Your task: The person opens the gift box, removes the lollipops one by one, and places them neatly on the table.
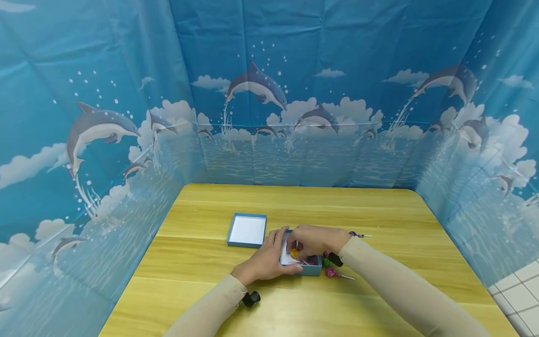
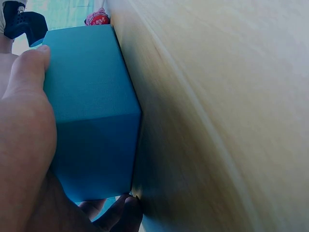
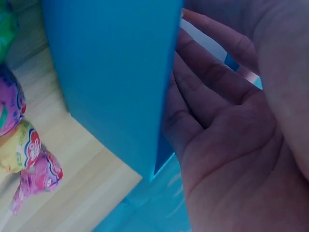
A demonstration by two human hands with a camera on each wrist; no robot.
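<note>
A small blue box (image 1: 312, 270) with a white inside stands open near the table's middle. My left hand (image 1: 278, 255) grips its left side, thumb along the front wall; the left wrist view shows the thumb (image 2: 29, 72) and fingers (image 2: 120, 212) clasping the blue box (image 2: 91, 121). My right hand (image 1: 296, 245) reaches down into the box and pinches an orange lollipop (image 1: 294, 253). In the right wrist view the box wall (image 3: 116, 72) stands beside the right hand's curled fingers (image 3: 203, 92). Wrapped lollipops (image 3: 24, 150) lie just outside.
The box's blue lid (image 1: 247, 230) lies upturned to the left. A pink lollipop (image 1: 331, 272) and a green one (image 1: 326, 262) lie right of the box, a purple one (image 1: 354, 234) farther back. The wooden table (image 1: 379, 210) is walled by blue dolphin sheets (image 1: 261, 117).
</note>
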